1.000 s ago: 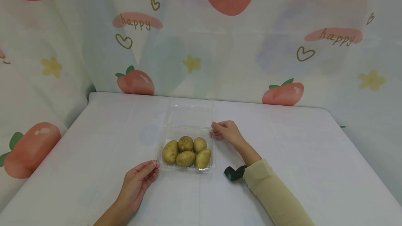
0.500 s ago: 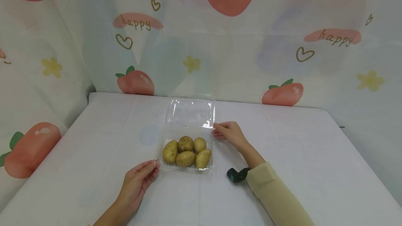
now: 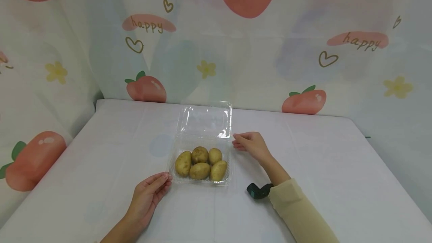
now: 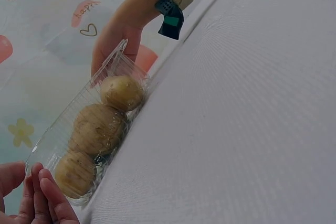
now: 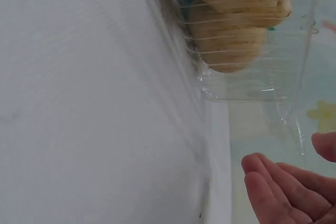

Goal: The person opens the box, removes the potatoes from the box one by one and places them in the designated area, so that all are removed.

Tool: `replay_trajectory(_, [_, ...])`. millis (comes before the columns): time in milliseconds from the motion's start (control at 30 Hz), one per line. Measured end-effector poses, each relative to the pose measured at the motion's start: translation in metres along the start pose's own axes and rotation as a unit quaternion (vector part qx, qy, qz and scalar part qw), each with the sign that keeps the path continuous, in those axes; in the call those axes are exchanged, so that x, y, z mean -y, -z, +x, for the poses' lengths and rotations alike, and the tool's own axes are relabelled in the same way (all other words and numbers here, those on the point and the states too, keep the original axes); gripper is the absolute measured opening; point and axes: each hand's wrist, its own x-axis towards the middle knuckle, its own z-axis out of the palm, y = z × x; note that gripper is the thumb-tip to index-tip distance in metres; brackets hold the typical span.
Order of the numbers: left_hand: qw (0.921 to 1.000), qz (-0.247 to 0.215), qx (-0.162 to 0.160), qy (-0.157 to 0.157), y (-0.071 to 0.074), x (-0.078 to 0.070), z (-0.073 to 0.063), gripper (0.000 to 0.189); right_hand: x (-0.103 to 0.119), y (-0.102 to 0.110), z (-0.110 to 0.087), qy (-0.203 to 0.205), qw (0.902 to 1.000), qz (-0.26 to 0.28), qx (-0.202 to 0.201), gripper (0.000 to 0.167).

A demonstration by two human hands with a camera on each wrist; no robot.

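Fruit-printed cloth is hanging behind a white-covered counter, where a clear plastic container is sitting near the middle, its lid opening away from the person. Five potatoes are lying inside. With a fingertip grip, the left hand is pinching the container's near left corner; the right hand is hovering just beside the far right corner, its grip released. Thin walls are probably making the container flexible, slick and easily dented, the firm potatoes supplying most weight; the rim is suiting steadying, the base lifting.
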Motion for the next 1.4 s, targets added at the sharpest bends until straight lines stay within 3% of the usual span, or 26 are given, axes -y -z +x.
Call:
replay_trajectory(267, [1.0,0.002,-0.001,-0.001,0.0,0.0,0.0,0.007,0.011,0.001,-0.011,0.019,0.996,-0.074,-0.046,0.039])
replay_trajectory(567, [1.0,-0.004,0.0,0.0,0.0,0.001,0.0,0.007,0.022,-0.005,-0.022,0.065,0.9906,-0.107,-0.054,0.045])
replay_trajectory(900, [1.0,-0.008,0.001,0.0,0.0,0.0,0.0,0.006,0.03,-0.017,-0.027,0.106,0.988,-0.108,-0.03,0.04])
replay_trajectory(1400, [0.9999,-0.01,0.004,-0.003,0.001,0.001,0.001,0.009,0.032,-0.037,-0.03,0.116,0.9881,-0.1,0.014,0.037])
